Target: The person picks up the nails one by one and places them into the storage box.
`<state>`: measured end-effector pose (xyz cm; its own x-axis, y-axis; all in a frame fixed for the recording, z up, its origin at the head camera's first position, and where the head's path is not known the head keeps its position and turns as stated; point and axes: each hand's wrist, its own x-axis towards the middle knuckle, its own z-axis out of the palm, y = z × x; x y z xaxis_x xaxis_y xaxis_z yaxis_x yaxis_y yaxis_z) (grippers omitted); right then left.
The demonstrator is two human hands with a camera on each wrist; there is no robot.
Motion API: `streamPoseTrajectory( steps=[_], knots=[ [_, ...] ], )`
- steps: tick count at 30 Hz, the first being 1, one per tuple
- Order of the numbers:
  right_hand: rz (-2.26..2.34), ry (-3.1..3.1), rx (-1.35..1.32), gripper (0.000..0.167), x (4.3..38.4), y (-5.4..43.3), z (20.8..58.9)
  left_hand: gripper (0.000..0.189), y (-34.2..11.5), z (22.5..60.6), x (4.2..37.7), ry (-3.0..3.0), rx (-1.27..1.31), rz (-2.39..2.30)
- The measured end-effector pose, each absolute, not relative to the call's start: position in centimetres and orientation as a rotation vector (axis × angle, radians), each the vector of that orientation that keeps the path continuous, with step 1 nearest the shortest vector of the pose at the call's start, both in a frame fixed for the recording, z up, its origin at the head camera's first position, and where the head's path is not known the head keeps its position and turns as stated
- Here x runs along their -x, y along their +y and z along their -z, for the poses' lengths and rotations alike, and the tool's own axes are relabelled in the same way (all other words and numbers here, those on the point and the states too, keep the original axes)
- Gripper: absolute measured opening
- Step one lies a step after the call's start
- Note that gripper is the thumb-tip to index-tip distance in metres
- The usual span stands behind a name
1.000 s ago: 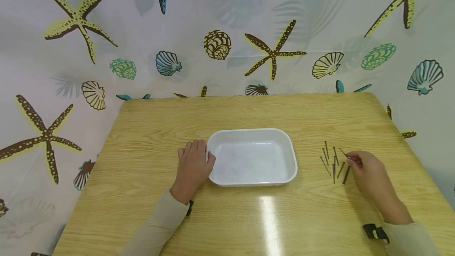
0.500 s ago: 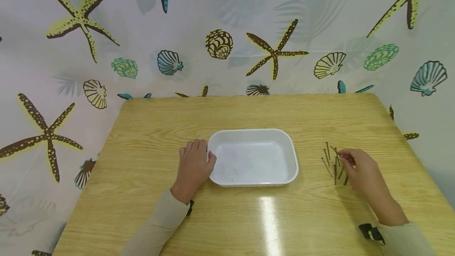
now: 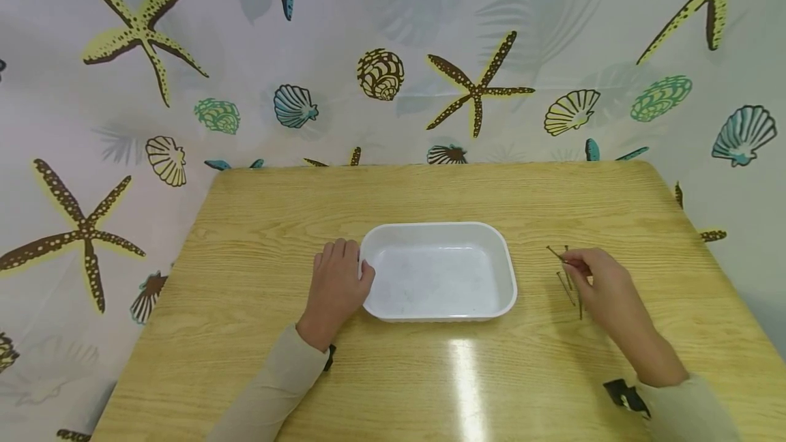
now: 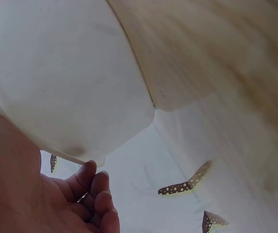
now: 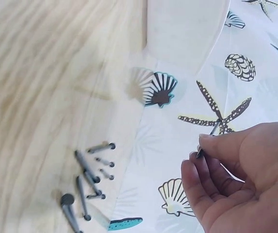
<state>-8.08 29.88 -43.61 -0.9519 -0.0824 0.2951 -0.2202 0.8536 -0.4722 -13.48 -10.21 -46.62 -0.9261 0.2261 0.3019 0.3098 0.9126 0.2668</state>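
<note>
Left hand [image 3: 338,285] grips the white tub [image 3: 436,282] by its left rim, tub's just sitting on the counter [image 3: 276,196]. Right of the tub there's some loose nails [image 3: 566,289], plus the right hand [image 3: 608,292] pinching one nail [image 3: 555,254].

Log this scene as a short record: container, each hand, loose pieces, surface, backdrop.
Container: white tray, open side up
Left hand: grips the tray's left end, thumb over its edge
Right hand: pinches one nail, apart from the tray
Loose pieces: several nails right of the tray, partly hidden in the head view
Surface: wooden table
Backdrop: pale cloth, starfish-and-shell print
</note>
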Motion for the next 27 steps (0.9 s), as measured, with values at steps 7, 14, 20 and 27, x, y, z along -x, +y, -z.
streamPoseTrajectory(
  steps=[7, 14, 20, 27],
  knots=[
    [-0.728, -2.737, -0.289, 0.016, 8.6, 28.4, 43.2, 0.014, -10.2, 46.4, 13.5, -2.801, 0.407, 0.463],
    [-0.748, -2.730, -0.324, 0.015, 9.4, 26.9, 43.1, 0.014, -10.2, 46.4, 13.5, -2.808, 0.398, 0.465],
    [-0.766, -2.713, -0.386, 0.015, 10.0, 25.7, 43.1, 0.014, -10.2, 46.4, 13.5, -2.792, 0.406, 0.445],
    [-0.785, -2.725, -0.441, 0.013, 10.6, 24.4, 43.2, 0.014, -10.2, 46.5, 13.5, -2.777, 0.413, 0.457]
  ],
)
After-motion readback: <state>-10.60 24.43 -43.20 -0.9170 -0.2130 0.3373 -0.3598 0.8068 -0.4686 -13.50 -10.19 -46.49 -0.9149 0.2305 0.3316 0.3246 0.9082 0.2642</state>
